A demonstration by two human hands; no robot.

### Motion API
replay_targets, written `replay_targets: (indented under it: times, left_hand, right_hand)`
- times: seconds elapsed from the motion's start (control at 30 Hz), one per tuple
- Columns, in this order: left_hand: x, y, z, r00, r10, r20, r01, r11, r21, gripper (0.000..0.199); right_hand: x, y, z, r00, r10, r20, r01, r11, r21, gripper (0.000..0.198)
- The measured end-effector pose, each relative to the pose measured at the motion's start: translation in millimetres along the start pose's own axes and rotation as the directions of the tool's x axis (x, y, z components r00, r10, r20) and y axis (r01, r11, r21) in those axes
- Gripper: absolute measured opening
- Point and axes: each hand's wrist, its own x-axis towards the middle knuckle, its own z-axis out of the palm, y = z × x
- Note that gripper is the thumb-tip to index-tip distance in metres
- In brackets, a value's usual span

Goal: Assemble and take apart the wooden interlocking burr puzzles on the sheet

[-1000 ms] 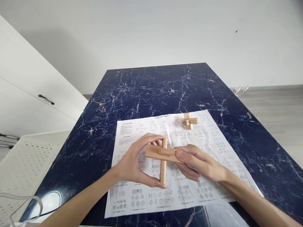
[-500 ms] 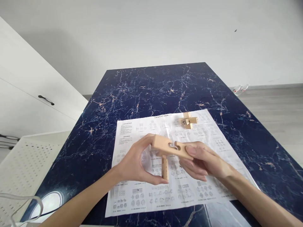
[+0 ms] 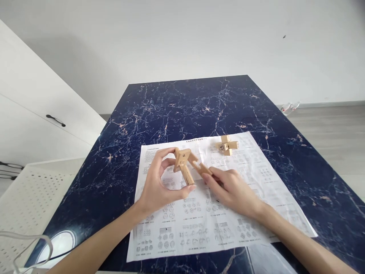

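My left hand [image 3: 159, 182] grips a group of joined wooden puzzle pieces [image 3: 182, 160] between thumb and fingers. A dark mark like a "2" shows on the upper piece, and one bar slants down to my thumb. In my right hand [image 3: 230, 186] is a notched wooden puzzle piece [image 3: 201, 166], pinched at its near end. Its far end meets or lies just behind the held group; I cannot tell whether they touch. Beneath both hands lies a printed instruction sheet [image 3: 159, 247] covered in small diagrams.
A cross-shaped wooden puzzle assembly [image 3: 227, 145] rests on the sheet's far right part. The sheet lies on a dark blue marbled table [image 3: 182, 106]. A white perforated surface [image 3: 42, 190] and a cable [image 3: 25, 238] are at the left. Clear plastic items [image 3: 289, 108] lie beyond the table's right edge.
Both hands have turned the wooden pieces. The left hand's group has moved up and left, showing its marked face. The right hand's notched piece now slants down to the right, with the hand's back uppermost.
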Motion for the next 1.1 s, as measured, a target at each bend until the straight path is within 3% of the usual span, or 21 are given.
replay_targets:
  times: [0.13,0.33,0.43,0.57,0.73,0.83,0.93,1.1]
  left_hand:
    - [0,-2,2,0.989,0.146,0.007,-0.146,0.988,0.046,0.088]
    - [0,-4,4,0.968,0.25,0.024,-0.25,0.953,0.169,0.095]
    - [-1,-4,4,0.954,0.298,0.028,-0.296,0.925,0.237,0.093]
    - [-5,-4,5,0.933,0.352,0.078,-0.359,0.884,0.301,0.095]
    - [-9,-4,6,0.9,0.386,0.202,-0.431,0.854,0.291,0.092]
    - [-9,-4,6,0.902,0.342,0.262,-0.395,0.901,0.182,0.098]
    - [-10,-6,6,0.921,0.252,0.298,-0.266,0.964,0.009,0.101]
    - [-12,-7,5,0.943,0.073,0.326,-0.059,0.997,-0.051,0.071]
  right_hand:
    - [-4,3,7,0.989,-0.12,0.083,0.132,0.977,-0.166,0.038]
    - [-3,10,9,0.992,-0.096,-0.082,0.067,0.951,-0.301,0.046]
    - [-4,7,4,0.992,-0.077,-0.098,0.056,0.979,-0.196,0.048]
    - [-7,-1,1,0.973,-0.218,0.069,0.217,0.976,0.022,0.037]
    - [-9,-1,11,0.935,-0.346,0.084,0.348,0.937,-0.01,0.031]
    - [-8,0,13,0.931,-0.358,0.067,0.359,0.933,-0.003,0.031]
    - [-7,0,12,0.923,-0.378,0.073,0.378,0.926,0.024,0.031]
    - [-9,-1,12,0.921,-0.372,0.114,0.369,0.928,0.046,0.03]
